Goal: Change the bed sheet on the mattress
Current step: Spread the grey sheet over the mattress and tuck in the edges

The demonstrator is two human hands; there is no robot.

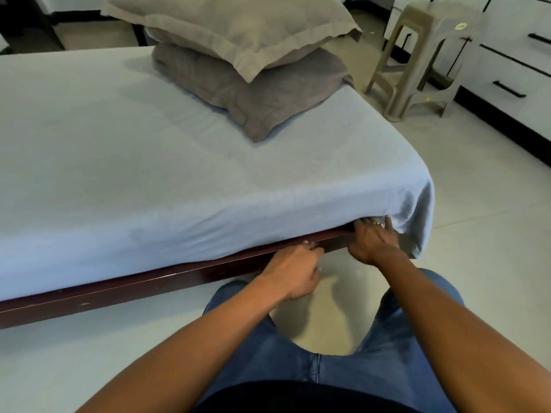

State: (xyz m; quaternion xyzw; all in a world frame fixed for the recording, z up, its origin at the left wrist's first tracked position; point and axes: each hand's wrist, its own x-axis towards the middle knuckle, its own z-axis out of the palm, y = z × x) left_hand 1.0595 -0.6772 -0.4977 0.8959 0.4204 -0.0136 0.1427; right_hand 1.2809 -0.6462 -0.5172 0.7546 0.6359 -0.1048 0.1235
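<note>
At the bottom of the view, the person's knees in blue jeans [286,347] are spread over a pale tiled floor [492,263], with both bare forearms reaching forward between them. Just beyond the knees runs the dark wooden bed frame [119,293], its side rail lying straight across the reach of the arms. On it sits the mattress [89,251], wrapped in a light blue sheet [149,174] that is smooth over the top and drawn down the near side. At the near right corner the sheet hangs loose in a fold past the rail. Farther back, two grey-brown pillows are stacked near the right edge of the bed, the upper pillow [238,28] lying across the lower pillow [268,96]. Beyond the bed on the floor stands a beige plastic stool [423,55], beside white drawers [521,61] with black handles.

The left hand [293,272] rests at the top of the rail with its fingers curled in at the sheet's lower edge; whether they pinch fabric cannot be told. The right hand [372,239], near the corner and apart from the left, has its fingers spread and fairly straight, pressing up into the gap under the mattress edge, where the sheet hangs.
</note>
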